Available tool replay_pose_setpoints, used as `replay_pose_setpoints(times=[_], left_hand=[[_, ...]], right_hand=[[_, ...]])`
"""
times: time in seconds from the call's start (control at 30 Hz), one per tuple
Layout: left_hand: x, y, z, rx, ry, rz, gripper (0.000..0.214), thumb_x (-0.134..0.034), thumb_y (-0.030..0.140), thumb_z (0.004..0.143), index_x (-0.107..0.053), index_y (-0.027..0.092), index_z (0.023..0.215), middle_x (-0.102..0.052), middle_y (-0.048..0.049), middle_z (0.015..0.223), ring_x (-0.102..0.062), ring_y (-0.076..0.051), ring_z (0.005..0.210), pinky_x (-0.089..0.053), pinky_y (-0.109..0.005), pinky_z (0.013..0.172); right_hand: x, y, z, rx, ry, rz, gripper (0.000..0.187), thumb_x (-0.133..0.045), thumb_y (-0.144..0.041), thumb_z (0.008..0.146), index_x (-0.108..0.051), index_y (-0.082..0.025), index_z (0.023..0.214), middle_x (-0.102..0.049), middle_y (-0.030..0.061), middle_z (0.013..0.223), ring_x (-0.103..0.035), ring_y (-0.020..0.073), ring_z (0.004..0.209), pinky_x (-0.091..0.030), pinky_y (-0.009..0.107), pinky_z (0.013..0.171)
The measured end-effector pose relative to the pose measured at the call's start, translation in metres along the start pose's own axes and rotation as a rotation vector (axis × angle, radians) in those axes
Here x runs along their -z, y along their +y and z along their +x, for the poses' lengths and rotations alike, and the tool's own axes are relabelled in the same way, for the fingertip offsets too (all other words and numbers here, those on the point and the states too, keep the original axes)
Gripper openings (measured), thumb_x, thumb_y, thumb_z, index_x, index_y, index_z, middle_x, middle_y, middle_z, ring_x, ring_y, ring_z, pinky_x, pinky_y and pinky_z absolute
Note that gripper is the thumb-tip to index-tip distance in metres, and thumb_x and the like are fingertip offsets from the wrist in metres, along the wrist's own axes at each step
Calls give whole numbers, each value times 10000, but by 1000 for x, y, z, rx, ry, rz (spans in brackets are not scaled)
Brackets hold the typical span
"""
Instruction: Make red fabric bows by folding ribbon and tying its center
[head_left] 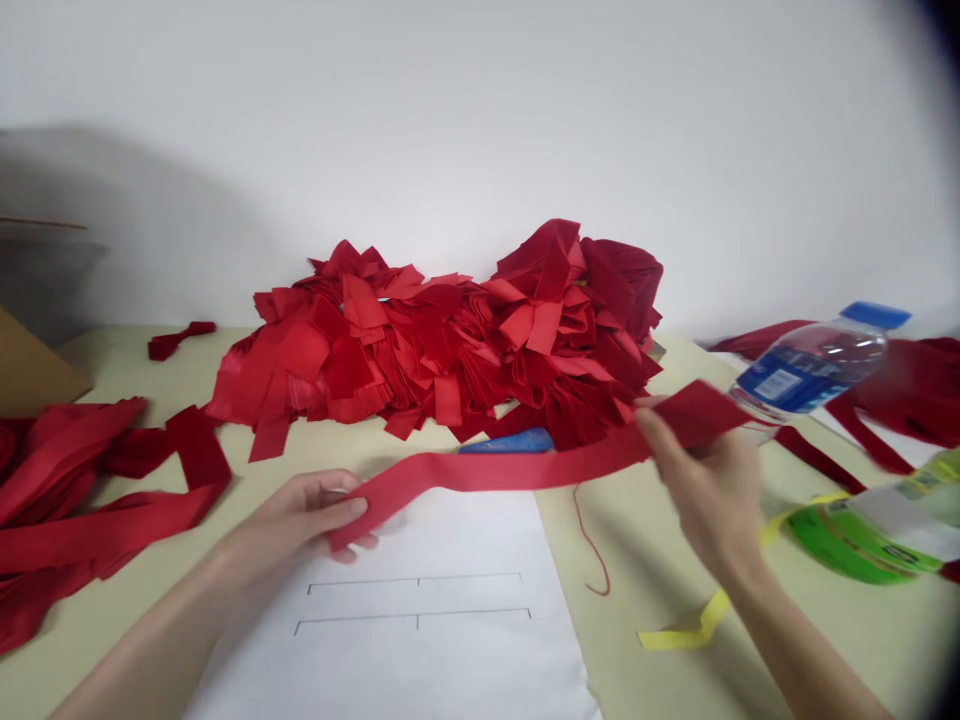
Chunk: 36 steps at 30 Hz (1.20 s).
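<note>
Long red fabric strip stretched between both hands, its long axis running left to right, above the far edge of a white paper sheet with ruled lines. Left end pinched in the left hand, fingers pressed together over the fabric. Right end lifted higher in the right hand, thumb and fingers pinching it, the free tail flaring toward a clear plastic bottle with a blue cap. Farther off, beyond the strip, a heap of cut red fabric pieces, a blue object half-hidden at its foot. Near right, a loose yellow ribbon on the cream tabletop.
</note>
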<state>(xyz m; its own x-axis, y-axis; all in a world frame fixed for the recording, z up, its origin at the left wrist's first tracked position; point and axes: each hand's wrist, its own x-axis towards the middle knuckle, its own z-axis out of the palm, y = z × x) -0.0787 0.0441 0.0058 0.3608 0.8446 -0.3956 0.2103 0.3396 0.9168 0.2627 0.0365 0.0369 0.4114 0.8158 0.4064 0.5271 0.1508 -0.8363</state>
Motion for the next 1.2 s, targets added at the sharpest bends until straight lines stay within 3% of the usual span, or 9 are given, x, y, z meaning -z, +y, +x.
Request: replay_pose_setpoints(times=[0.13,0.23,0.33,0.53,0.73,0.83,1.0,1.1,1.2], left_hand=[[-50,-7,-1,27,-92,-98,305,-636,447,744,-612,164,852,-687,-42,781,-673,-205,739,-528,-293,636],[-70,-11,-8,-18,-173,-161,359,-509,487,830,-628,153,781,-657,-19,699,-644,-162,677,-524,-305,711],[-73,-13,-13,-13,-179,-227,407,-426,504,867,-642,161,837,-658,-24,744,-637,-162,714,-508,-315,760],[-71,-20,-6,-65,-84,-146,183,-678,308,721,-626,171,830,-643,2,725,-578,-141,664,-459,-249,641],[-67,-17,-9,-57,-89,-41,62,-629,201,713,-649,170,762,-655,19,653,-566,-137,622,-431,-239,613],[-67,-9,-18,-127,-181,155,134,-563,183,758,-688,189,807,-666,15,726,-578,-152,694,-434,-232,645],[-52,-8,-21,-156,-190,295,211,-498,226,822,-649,237,968,-680,11,844,-597,-171,772,-445,-242,693],[-32,-8,-16,-111,-105,193,176,-511,288,827,-610,222,957,-680,-2,868,-606,-173,779,-455,-248,693],[-15,-6,-12,-56,-37,131,155,-555,326,797,-608,204,875,-673,1,775,-612,-167,715,-470,-256,669]], right_hand=[[-34,-21,-59,302,-702,-131,288,-553,-238,831,-521,-229,1117,-645,29,949,-597,158,729,-469,263,624],[-48,-28,-87,400,-977,-208,407,-567,-331,850,-441,-245,1228,-622,31,1085,-608,197,927,-494,312,784],[-51,-28,-95,446,-1005,-313,562,-588,-426,824,-385,-199,1295,-605,67,1124,-585,234,1003,-505,347,813],[-56,-25,-99,668,-975,-483,760,-616,-446,781,-312,-65,1365,-622,134,1016,-600,276,904,-536,392,702],[-47,-25,-81,632,-823,-416,654,-526,-541,812,-385,-198,1350,-533,133,1188,-501,280,1077,-463,431,871],[-43,-23,-65,594,-958,-282,687,-575,-568,767,-407,-231,1342,-483,100,1297,-320,280,1276,-303,463,1039],[-33,-20,-45,437,-1176,-178,176,-597,-389,822,-656,-224,811,-616,-13,787,-565,159,915,-71,477,1120],[-23,-17,-33,286,-1172,-127,285,-587,-385,823,-563,-185,622,-488,-48,616,-524,107,663,-254,443,1071],[-17,-8,-22,18,-1139,-48,252,-549,-393,836,-576,-176,709,-512,-22,688,-494,97,594,-497,296,737]])
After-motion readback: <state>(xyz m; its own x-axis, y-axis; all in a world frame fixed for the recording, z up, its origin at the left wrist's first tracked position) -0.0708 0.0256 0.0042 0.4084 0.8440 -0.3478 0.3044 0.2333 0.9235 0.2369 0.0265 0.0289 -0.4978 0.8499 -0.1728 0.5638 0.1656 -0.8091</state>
